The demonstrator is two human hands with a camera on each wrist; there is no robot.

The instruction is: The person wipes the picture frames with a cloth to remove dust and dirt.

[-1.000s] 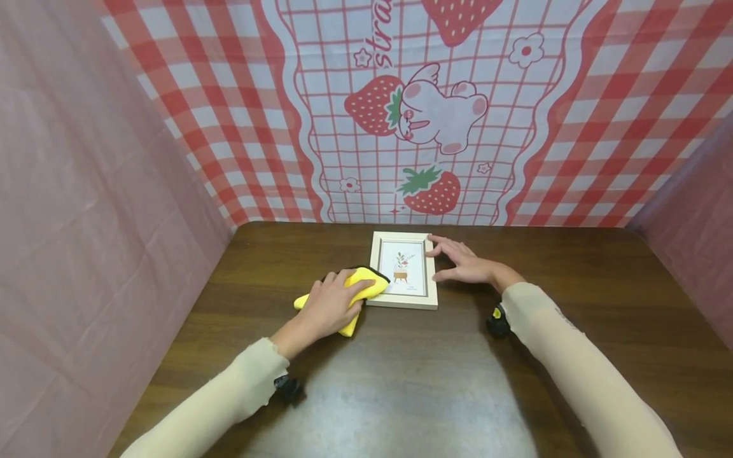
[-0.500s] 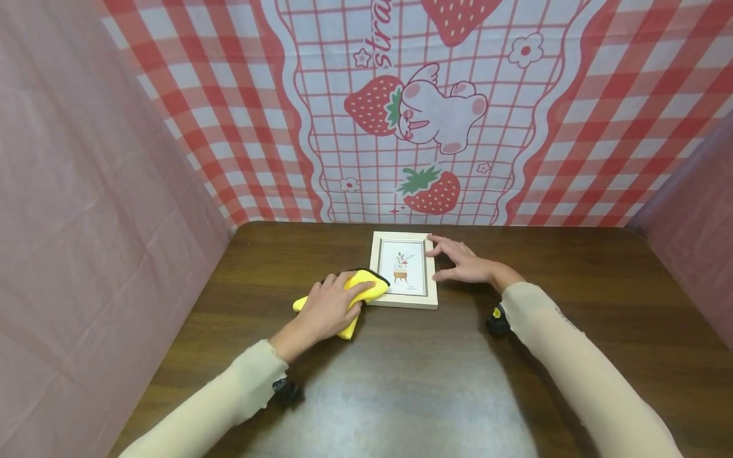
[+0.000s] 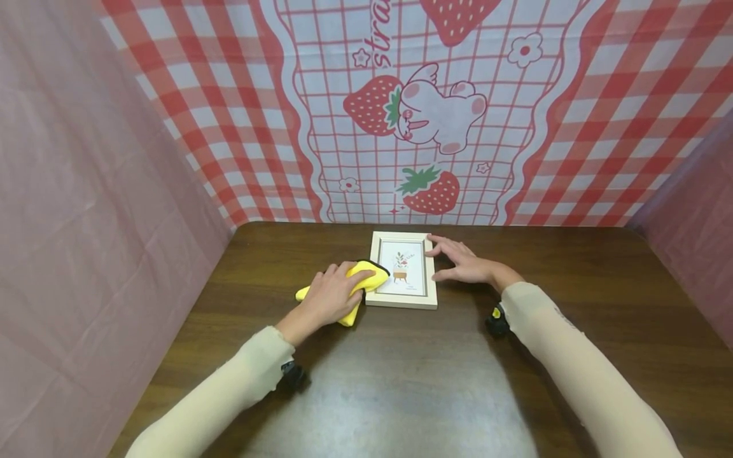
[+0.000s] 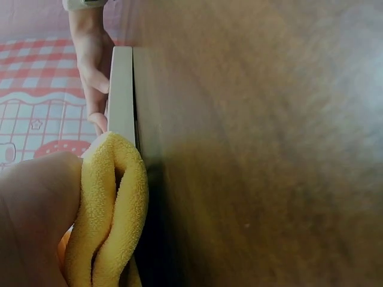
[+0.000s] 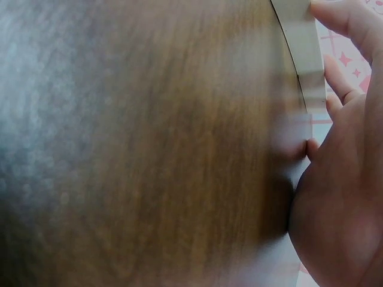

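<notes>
A folded yellow cloth [image 3: 372, 277] with a dark edge lies over the left side of a cream picture frame [image 3: 401, 303]. My left hand [image 3: 332, 296] holds the cloth from above, its fingers spread across it. Seen from the left wrist, the fluffy cloth [image 4: 111, 209] is bunched in thick folds beside the palm. The frame lies flat, face up, showing a print of a potted plant [image 3: 400, 267]. At the frame's right edge, my right hand [image 3: 460, 262] rests its thumb and fingertips against the border, fingers spread apart. In the right wrist view, fingers [image 5: 338, 15] touch the frame's side.
The dark wooden table [image 3: 401, 375] reaches back to a red-and-white checked strawberry cloth [image 3: 401, 127]. Pink drapes [image 3: 109, 191] hang at the left and right. Small black devices [image 3: 497, 321] sit at both wrists.
Over the last half second my left hand has slid slightly away from me and to the right with the cloth. My right hand and the picture frame have stayed in place.
</notes>
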